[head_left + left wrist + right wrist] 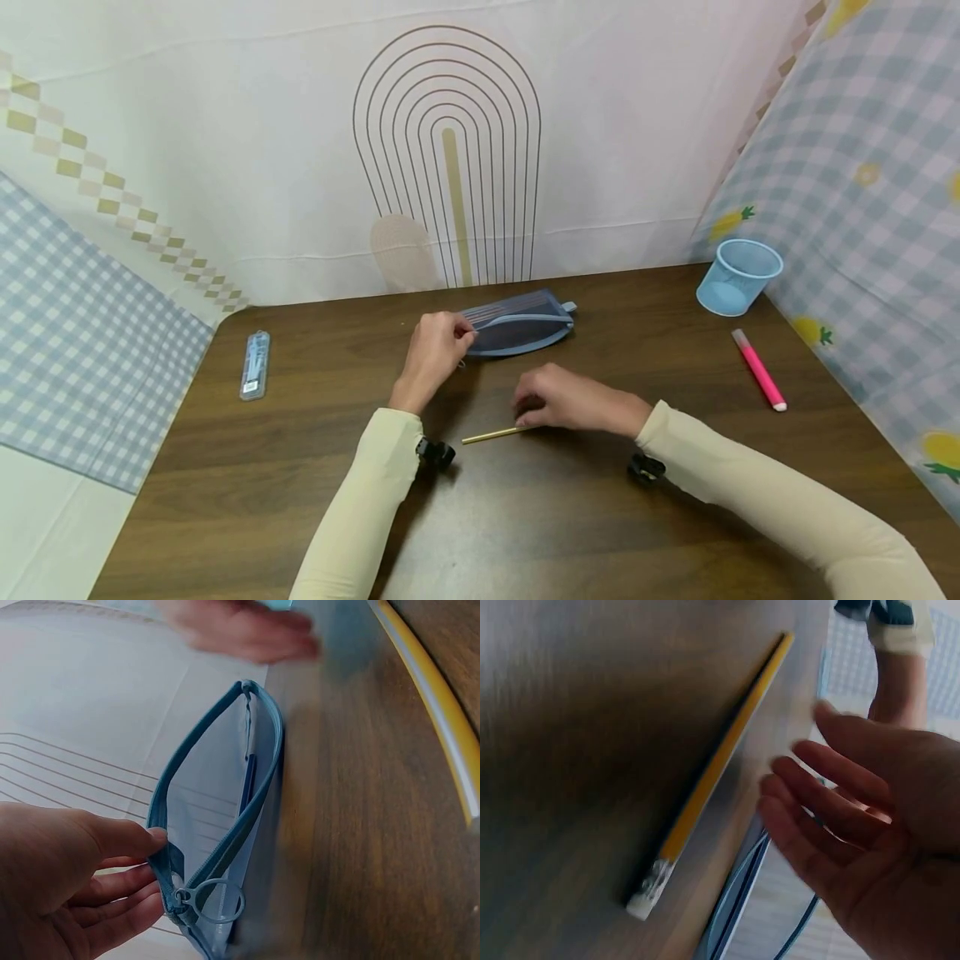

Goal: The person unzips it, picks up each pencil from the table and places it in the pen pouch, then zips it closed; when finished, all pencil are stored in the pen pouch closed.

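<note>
My left hand (pixel 433 350) pinches the blue zip edge of a see-through pencil pouch (pixel 513 336) between thumb and fingers. Its mouth gapes in the left wrist view, with a ring-shaped zip pull (pixel 219 901) hanging at the near end. A dark blue stick-like item (pixel 247 784) shows inside the pouch. In front of it, a yellow pencil (pixel 724 754) with a white eraser lies on the table. My right hand (pixel 847 802) hovers beside the pencil, its fingers loosely bent with nothing between them. From the head view, this hand hides the pencil's eraser end.
A light blue cup (pixel 722 293) stands at the back right, and a pink marker (pixel 760 371) lies in front of it. On the left side is a slim clear-blue case (pixel 255 367). A cloth-covered wall (pixel 300 208) rises behind the wooden table (pixel 315 500).
</note>
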The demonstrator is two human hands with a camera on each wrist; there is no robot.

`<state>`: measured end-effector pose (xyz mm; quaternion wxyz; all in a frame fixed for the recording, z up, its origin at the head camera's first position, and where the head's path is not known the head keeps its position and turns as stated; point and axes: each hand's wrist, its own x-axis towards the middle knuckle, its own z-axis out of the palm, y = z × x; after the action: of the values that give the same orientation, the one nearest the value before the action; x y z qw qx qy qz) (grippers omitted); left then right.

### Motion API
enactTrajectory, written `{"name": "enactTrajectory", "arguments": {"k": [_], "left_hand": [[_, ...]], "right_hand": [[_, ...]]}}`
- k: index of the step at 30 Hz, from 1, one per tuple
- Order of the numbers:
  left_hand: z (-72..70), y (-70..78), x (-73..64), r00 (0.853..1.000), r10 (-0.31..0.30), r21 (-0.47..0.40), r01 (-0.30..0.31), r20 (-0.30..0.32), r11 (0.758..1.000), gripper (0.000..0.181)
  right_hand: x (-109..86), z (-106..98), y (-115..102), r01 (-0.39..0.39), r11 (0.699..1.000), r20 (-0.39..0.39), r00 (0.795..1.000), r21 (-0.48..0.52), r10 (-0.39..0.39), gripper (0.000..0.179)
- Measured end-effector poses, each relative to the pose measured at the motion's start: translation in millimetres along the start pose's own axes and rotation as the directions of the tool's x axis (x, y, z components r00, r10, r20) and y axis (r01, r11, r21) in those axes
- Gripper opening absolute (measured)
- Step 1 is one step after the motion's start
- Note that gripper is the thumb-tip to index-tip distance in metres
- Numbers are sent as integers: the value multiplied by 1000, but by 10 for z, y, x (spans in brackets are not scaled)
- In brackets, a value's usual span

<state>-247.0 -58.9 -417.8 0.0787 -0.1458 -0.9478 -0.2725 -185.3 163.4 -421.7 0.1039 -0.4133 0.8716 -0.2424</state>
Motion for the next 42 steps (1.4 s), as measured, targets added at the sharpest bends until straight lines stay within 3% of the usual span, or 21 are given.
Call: {"name": "enactTrajectory", "arguments": {"k": [4, 15, 19, 23, 25, 27, 30, 32, 35, 37, 38, 40, 42], "left_hand": [[-6, -3, 7, 1000, 4, -4, -4, -11, 1000, 10], [-12, -9, 10, 1000, 10, -2, -10, -14, 1000, 9], [-11, -10, 5, 1000, 7, -1, -7, -18, 1000, 9], [-4, -14, 0, 1000, 9, 2, -9, -18, 1000, 9], [-4, -15, 0, 1000, 12, 1, -12, -19, 1000, 9], [-6, -17, 1, 1000, 16, -4, -16, -20, 1000, 9], [-12, -27, 1, 1000, 16, -11, -16, -25, 1000, 9], [-15, -33, 1, 1000, 13, -11, -13, -27, 1000, 9], [-16, -37, 0, 1000, 5, -9, -5, -28, 1000, 9], [-15, -31, -2, 1000, 5, -9, -5, -26, 1000, 9], [-14, -26, -4, 1000, 5, -10, -5, -23, 1000, 10], [-10, -18, -7, 1000, 8, -10, -9, -19, 1000, 10], [-7, -10, -11, 1000, 13, -8, -13, -17, 1000, 10]], "right_hand": [[-52, 53, -86, -1, 995, 100, 995, -100, 11, 15], [-55, 158, -107, -1, 988, 92, 996, -152, 15, 12], [-47, 148, -110, 7, 985, 129, 991, -170, 15, 13], [-57, 70, -108, -7, 998, 205, 979, -64, 20, 12], [-64, 3, -93, -21, 998, 240, 971, 62, 6, 9], [-69, -72, -65, -62, 964, 271, 962, 257, -10, 2], [-65, -165, 22, -164, 834, 308, 951, 527, -8, 19], [-48, -196, 94, -257, 710, 345, 938, 656, 21, 27], [-8, -195, 200, -397, 512, 417, 905, 762, 81, 29], [30, -161, 259, -476, 333, 462, 878, 814, 127, 27], [50, -141, 287, -501, 228, 477, 865, 835, 155, 26], [90, -98, 340, -501, 36, 483, 849, 865, 215, 25], [136, -61, 391, -448, -138, 469, 835, 883, 287, 25]]}}
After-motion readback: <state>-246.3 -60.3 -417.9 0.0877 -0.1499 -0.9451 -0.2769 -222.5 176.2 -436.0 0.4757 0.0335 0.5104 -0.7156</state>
